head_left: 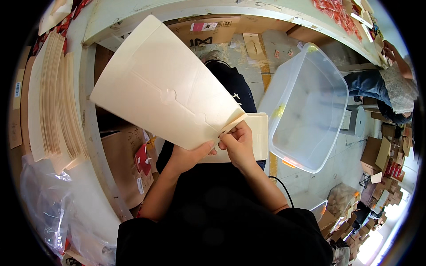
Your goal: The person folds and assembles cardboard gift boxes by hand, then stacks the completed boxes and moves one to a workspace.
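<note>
Cream-coloured smooth card, a broad folded sheet with a notched tab line across its middle, slants up and to the left over the person's lap, with both bare hands at its lower end. The left hand grips the lower edge, thumb on the upper face, and the right hand pinches the narrow bottom corner; the 2 hands are close together. Under the right hand, a flat cream card piece with rounded corners lies on the lap. To the right stands a large translucent plastic bin with a pale rim, a yellow-green patch on its wall and an orange piece at its near edge; its bare inner walls show. A smaller clear plastic bin, partly hidden, sits nearer the person. At left, a brown cardboard box stands below the white table; a red packet rests at its side, and whether it is inside I cannot tell. On that table stands a thick stack of cream card sheets, beside a crumpled clear plastic bag. Far right, an open brown carton has its flaps spread, its contents too small to tell, near a co-worker in blue jeans.
</note>
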`<action>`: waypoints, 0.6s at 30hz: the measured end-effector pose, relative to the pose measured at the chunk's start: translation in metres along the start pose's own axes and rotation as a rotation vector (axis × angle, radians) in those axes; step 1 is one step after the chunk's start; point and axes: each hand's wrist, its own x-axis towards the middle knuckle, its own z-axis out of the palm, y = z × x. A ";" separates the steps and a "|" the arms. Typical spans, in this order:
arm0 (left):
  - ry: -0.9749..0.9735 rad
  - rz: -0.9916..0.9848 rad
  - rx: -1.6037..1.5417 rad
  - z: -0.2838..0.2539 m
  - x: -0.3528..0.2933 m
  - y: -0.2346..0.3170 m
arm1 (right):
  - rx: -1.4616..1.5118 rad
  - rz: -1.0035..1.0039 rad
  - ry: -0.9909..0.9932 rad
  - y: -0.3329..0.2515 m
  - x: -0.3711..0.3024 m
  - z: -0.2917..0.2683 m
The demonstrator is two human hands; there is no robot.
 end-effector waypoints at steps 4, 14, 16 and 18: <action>0.018 -0.041 -0.252 -0.004 0.004 0.001 | -0.148 -0.065 -0.174 -0.006 0.003 -0.015; -0.171 -0.093 -0.011 0.012 -0.006 -0.009 | -0.171 -0.283 0.149 -0.012 0.011 -0.006; -0.265 0.019 -0.546 0.003 -0.013 -0.026 | -0.122 -0.337 0.241 -0.017 0.014 -0.014; -0.576 0.191 -0.929 -0.011 -0.007 -0.001 | -0.086 -0.394 0.395 -0.028 0.017 -0.013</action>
